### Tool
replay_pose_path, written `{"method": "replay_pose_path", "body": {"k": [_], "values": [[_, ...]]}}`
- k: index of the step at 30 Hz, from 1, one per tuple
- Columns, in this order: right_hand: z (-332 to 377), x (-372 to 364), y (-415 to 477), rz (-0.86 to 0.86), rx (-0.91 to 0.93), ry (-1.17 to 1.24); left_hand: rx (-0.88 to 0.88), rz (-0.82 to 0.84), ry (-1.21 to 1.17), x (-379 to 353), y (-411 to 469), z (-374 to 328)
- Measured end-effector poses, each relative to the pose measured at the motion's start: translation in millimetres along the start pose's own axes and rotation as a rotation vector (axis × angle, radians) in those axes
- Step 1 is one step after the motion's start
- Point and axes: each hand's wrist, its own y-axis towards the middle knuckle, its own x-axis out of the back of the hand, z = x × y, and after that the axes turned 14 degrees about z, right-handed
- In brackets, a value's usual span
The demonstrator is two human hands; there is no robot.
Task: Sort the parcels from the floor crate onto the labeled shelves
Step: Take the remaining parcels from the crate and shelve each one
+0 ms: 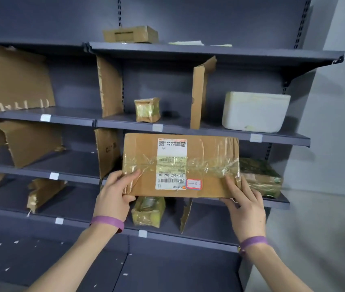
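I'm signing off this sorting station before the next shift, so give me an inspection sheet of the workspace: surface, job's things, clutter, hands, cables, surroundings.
Surface: grey metal shelving, split by cardboard dividers; white tags on the shelf edges.
Job's things: cardboard parcel, taped, with a shipping label, held in front of the shelves. On the shelves: foam box, small taped parcel, green-wrapped parcel, lower taped parcel, top-shelf box. Floor crate not in view.
Clutter: loose papers on the top shelf.
Hands: left hand and right hand grip the cardboard parcel's lower corners; purple wristbands on both.
Cables: nothing seen.
Surroundings: pale wall right of the shelving.
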Motion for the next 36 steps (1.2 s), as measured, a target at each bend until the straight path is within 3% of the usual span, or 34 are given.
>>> {"method": "replay_pose_path", "body": {"k": [6, 12, 22, 30, 36], "values": [[29.6, -64.6, 24.2, 0.066, 0.194, 0.104, 0.119, -0.138, -0.029, 35.7, -25.5, 41.4], [112.6, -129.0, 32.2, 0.136, 0.353, 0.234, 0.257, -0.272, -0.121, 116.0, -53.5, 90.1], [263.7, -236.1, 40.2, 0.279, 0.416, 0.383, 0.361, -0.469, -0.148, 233.9, -87.9, 185.7], [391.1, -321.3, 46.9, 0.234, 0.347, 0.381, 0.317, -0.406, -0.047, 356.3, -57.2, 293.2], [427.6, -335.6, 77.2, 0.142, 0.262, 0.265, 0.158, -0.331, 0.023, 400.8, 2.5, 332.2]]}}
